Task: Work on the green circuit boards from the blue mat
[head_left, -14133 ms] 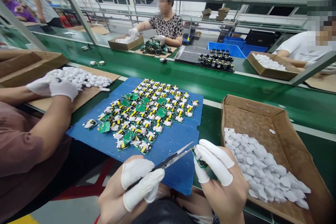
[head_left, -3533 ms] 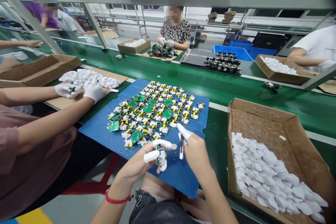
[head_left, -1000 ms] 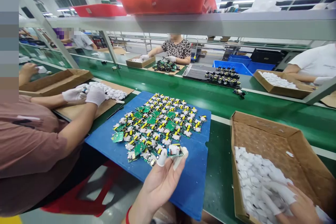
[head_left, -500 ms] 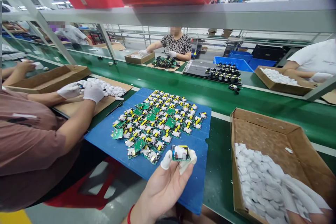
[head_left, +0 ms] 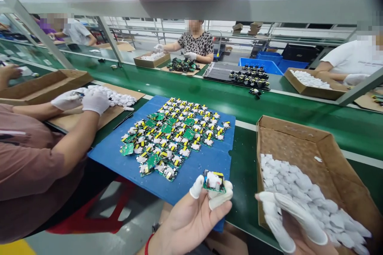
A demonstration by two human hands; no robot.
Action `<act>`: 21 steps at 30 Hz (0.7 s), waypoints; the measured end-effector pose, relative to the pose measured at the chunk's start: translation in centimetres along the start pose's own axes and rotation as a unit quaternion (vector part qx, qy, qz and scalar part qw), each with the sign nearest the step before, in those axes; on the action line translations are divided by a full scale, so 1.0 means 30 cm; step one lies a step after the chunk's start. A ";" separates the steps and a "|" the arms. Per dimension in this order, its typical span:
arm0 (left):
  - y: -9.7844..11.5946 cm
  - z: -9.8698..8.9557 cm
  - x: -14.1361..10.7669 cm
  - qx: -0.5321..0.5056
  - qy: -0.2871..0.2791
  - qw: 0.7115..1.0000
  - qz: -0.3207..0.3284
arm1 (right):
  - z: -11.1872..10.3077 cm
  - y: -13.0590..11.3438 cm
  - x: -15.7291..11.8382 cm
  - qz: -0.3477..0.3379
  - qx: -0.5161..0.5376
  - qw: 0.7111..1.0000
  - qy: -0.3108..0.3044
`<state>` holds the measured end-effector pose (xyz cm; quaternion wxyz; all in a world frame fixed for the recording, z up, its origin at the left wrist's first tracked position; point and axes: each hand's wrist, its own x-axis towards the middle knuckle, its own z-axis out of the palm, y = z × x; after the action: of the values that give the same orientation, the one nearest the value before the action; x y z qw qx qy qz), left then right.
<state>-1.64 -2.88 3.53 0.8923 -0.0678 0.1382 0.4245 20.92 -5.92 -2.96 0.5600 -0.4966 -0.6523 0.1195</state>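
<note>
My left hand (head_left: 191, 217), palm up with white finger cots, pinches a small green circuit board (head_left: 213, 181) with a white part and yellow stripe, just over the near edge of the blue mat (head_left: 194, 165). Several similar boards (head_left: 173, 135) lie heaped on that mat. My right hand (head_left: 291, 225), also in white cots, hovers at the near left corner of a cardboard box (head_left: 287, 125) filled with white pads (head_left: 299, 185). Whether its fingers hold a pad is unclear.
A co-worker's gloved hands (head_left: 89, 101) work at a pile of white pads (head_left: 118, 97) on cardboard to the left. A green conveyor belt (head_left: 239, 97) runs behind the mat. Other people sit across it with boxes and dark parts. A metal shelf (head_left: 239, 4) hangs overhead.
My right hand has come out of the white pads at the box's right and moved left toward the board. My left hand has brought the board slightly nearer.
</note>
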 end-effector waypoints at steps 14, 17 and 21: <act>-0.037 0.041 -0.012 0.059 -0.001 0.997 0.057 | 0.085 -0.283 0.154 -0.093 0.039 0.970 -0.220; -0.042 0.046 -0.020 0.086 0.000 0.994 0.075 | 0.092 -0.304 0.165 -0.083 0.073 0.964 -0.243; -0.043 0.054 -0.030 0.127 0.007 0.987 0.095 | 0.114 -0.311 0.162 -0.037 0.158 0.953 -0.255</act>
<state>-0.86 -3.97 5.34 0.8483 0.0565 0.2030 0.4857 13.81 -5.23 5.48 0.4498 -0.3304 -0.7644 0.3228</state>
